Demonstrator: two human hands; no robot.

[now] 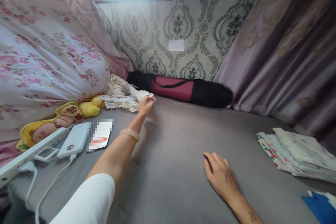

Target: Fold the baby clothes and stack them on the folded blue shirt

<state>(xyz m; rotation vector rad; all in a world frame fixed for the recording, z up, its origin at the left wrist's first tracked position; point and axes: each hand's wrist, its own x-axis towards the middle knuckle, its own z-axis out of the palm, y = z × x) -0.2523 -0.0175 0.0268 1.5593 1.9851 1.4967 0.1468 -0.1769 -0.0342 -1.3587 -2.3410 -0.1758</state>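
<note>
So the crumpled white cloth sits in a heap at the far end of the grey sheet, tucked right up against the pink floral quilt. Your left hand is stretched all the way out to it, with the fingers pinched shut on the cloth's near edge, where a bit of white pokes out past your knuckles. There's a pale bangle on that wrist and a white sleeve further up the arm.

Your right hand is well apart from all that. It's lying palm down on the sheet, fingers spread, holding nothing.

Just left of the cloth there's a yellow plush toy, and beside your left forearm a white power bank with a cable, plus a phone lying flat. A white power strip runs along the left edge.

Behind the cloth, a red and black bag lies along the patterned wall. Off to your right is a stack of folded cloths, with something blue in the corner.
</note>
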